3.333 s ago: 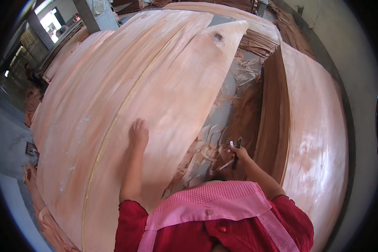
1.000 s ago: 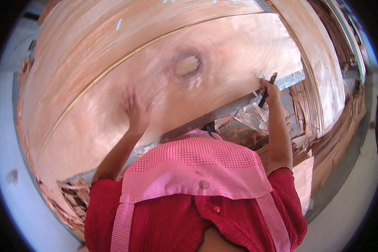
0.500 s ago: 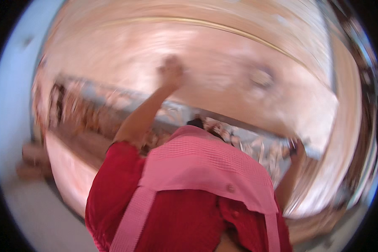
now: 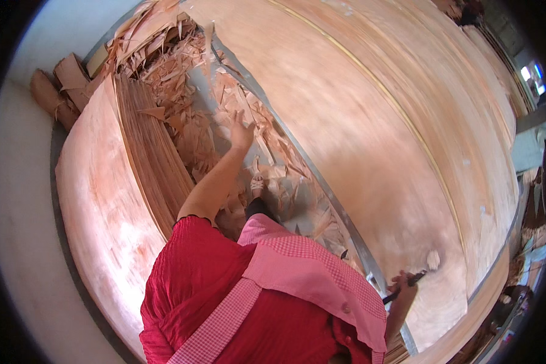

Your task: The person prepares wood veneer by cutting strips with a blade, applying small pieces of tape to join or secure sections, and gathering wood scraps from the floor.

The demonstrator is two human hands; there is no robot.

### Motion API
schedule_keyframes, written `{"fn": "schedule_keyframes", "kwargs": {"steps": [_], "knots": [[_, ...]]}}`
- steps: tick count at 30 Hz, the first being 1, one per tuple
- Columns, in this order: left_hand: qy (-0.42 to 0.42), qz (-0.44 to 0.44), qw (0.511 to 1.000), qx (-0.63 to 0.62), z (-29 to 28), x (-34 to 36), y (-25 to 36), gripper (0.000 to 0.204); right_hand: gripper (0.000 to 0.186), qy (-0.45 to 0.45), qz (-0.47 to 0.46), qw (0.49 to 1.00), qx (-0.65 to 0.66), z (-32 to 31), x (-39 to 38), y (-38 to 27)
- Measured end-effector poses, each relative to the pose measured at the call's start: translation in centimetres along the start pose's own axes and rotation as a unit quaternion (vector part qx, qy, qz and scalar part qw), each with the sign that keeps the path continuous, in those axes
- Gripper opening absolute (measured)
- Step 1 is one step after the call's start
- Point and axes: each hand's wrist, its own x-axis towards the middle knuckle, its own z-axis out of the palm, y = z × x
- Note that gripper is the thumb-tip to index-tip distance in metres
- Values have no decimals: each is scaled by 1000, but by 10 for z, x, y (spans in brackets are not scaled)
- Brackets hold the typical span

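My left hand (image 4: 241, 130) hangs in the air with fingers spread, holding nothing, over a floor strewn with torn veneer scraps (image 4: 194, 130). Low on the right, my right hand (image 4: 400, 285) is closed round a slim black-handled tool (image 4: 416, 278); its dark ends stick out on both sides of the fist, and its kind cannot be made out. That fist is at the near end of a broad, pale veneer sheet (image 4: 352, 145), close to its edge. A knot hole (image 4: 433, 260) shows in the sheet just beyond the tool.
A stack of veneer sheets (image 4: 145, 145) stands along the left, beside a pale wall (image 4: 24, 182). A narrow grey edge strip (image 4: 297, 145) borders the right-hand sheet. My sandalled foot (image 4: 257, 183) is on the littered floor. Curled wood pieces (image 4: 54, 91) lean at the far left.
My view has turned left and is sharper. The left hand has moved from over the pale sheet to above the scrap-covered floor. The right hand remains near the sheet's edge.
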Motion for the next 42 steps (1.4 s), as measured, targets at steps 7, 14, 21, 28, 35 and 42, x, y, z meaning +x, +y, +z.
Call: {"fn": "schedule_keyframes", "kwargs": {"steps": [7, 14, 21, 28, 35, 42], "knots": [[65, -19, 996, 59, -38, 260, -147, 72, 18, -153, 94, 976, -120, 268, 27, -48], [-87, -189, 944, -255, -23, 394, -231, 57, 23, -228, 133, 952, -154, 449, 32, -132], [-302, -366, 711, -519, -38, 295, -75, 10, 28, -228, 74, 958, -156, 486, 67, -178], [-324, -387, 719, -478, -3, 227, -30, 19, 21, -190, -123, 922, -315, 510, 116, -304], [-233, -333, 848, -341, 12, 190, -39, 21, 14, -343, -146, 870, -324, 594, 160, -289], [-14, 95, 995, 18, -4, 243, -56, 39, 14, -447, -90, 838, -298, 737, 189, -265]]}}
